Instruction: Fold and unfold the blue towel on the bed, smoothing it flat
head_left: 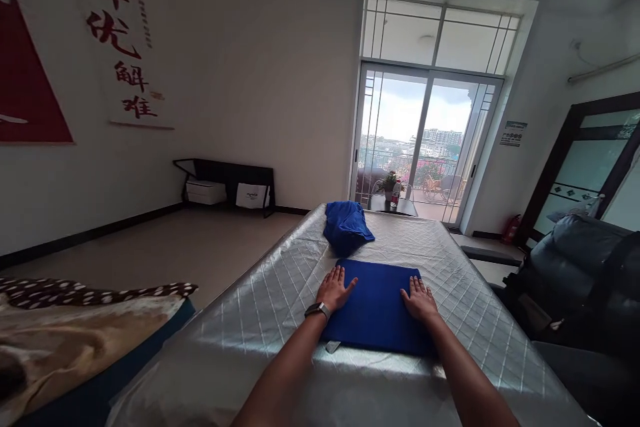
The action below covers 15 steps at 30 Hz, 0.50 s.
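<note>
A flat, neatly folded blue cloth [377,310] lies on a silver quilted surface [260,307] in front of me. My left hand [334,288] rests flat on its left edge, fingers spread, with a watch on the wrist. On the right edge, my right hand [421,299] presses down with its palm and fingers stretched out. Just beyond the folded piece sits a crumpled blue cloth [346,223]. A small white tag [332,347] sticks out at the near left edge of the folded cloth.
To the left are a brown dotted cloth and beige blanket [100,327]. A black sofa [585,267] stands on the right. Past the far end, a small table [405,205] holds a plant and bottle before glass doors [395,133]. A black rack [225,177] stands by the wall.
</note>
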Available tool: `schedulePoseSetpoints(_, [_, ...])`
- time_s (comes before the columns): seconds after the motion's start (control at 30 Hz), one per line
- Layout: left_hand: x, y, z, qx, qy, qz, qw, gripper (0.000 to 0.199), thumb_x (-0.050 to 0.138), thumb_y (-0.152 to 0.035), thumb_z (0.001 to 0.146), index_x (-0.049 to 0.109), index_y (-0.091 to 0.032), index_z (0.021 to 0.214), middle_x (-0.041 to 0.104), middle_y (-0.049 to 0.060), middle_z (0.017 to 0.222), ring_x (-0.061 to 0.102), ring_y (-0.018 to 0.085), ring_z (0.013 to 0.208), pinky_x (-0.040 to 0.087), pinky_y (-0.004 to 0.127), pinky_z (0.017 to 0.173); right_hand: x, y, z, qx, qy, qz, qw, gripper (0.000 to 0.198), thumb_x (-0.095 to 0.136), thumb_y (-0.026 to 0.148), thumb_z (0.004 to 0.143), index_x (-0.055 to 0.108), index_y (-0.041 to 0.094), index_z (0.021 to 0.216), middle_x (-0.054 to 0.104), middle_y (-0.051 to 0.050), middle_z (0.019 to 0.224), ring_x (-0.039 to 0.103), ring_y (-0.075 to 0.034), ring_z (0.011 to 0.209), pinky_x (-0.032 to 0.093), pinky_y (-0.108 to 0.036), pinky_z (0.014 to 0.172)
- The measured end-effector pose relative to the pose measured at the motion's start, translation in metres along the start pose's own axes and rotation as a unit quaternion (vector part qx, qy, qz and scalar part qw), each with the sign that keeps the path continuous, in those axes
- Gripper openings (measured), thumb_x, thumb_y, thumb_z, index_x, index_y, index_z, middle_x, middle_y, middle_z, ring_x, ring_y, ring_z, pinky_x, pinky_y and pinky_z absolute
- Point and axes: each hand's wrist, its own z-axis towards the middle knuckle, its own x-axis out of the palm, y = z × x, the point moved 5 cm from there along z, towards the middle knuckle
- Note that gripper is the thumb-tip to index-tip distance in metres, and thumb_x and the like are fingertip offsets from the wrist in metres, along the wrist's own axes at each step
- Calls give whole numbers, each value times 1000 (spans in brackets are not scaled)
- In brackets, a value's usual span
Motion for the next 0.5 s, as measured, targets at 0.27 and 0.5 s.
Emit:
schedulePoseSetpoints(0.27, [2, 1, 0, 5, -7, 5, 1000, 95, 7, -72, 96, 32, -3, 156, 26, 20, 164, 22, 29, 154, 17, 42, 124, 13, -13, -31, -26, 6, 2, 1000, 78, 15, 58, 99, 14, 10, 161, 10, -6, 170, 5, -19, 156, 4, -39, 126])
schedulePoseSetpoints(0.5, [-8, -3, 4, -11, 15, 21, 1000, 92, 8, -68, 98, 31, -1, 156, 27, 22, 163, 23, 31, 153, 18, 47, 123, 14, -13, -41, -34, -14, 10, 999, 78, 17, 58, 99, 14, 11, 161, 10, -5, 170, 5, -19, 156, 2, -39, 126])
